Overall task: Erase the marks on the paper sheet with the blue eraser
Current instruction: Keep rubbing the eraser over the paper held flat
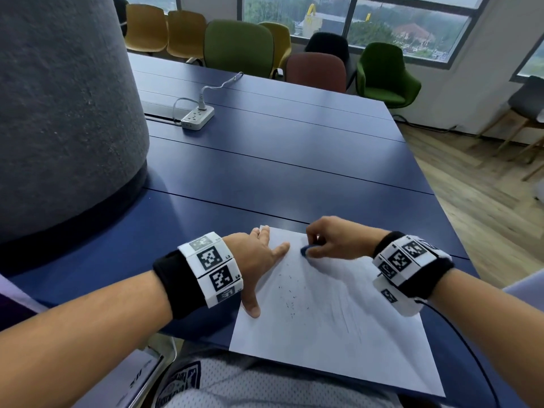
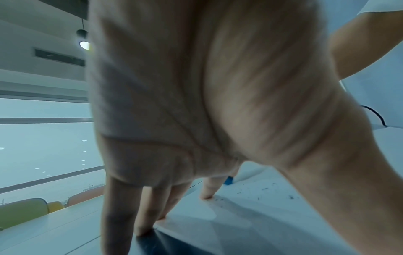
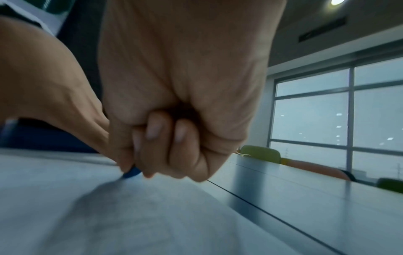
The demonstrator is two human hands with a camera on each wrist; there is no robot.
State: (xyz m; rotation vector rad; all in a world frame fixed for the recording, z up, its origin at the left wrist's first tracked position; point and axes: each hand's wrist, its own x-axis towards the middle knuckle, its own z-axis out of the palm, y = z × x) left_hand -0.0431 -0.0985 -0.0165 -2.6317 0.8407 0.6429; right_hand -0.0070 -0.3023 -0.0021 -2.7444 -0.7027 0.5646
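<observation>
A dark blue slatted table fills the view, and the white paper sheet is laid at its near edge, long axis running away from the body. The sheet's left edge is pinned by the left hand, fingers spread flat. The small blue eraser is pinched in the right hand and pressed onto the far part of the sheet — faint grey marks lie nearer, so strokes would likely be pulled bodyward. Farther off, a white power strip, then coloured chairs under big windows.

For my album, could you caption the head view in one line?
Left hand pins the paper flat while the right hand rubs the eraser near its far edge.
</observation>
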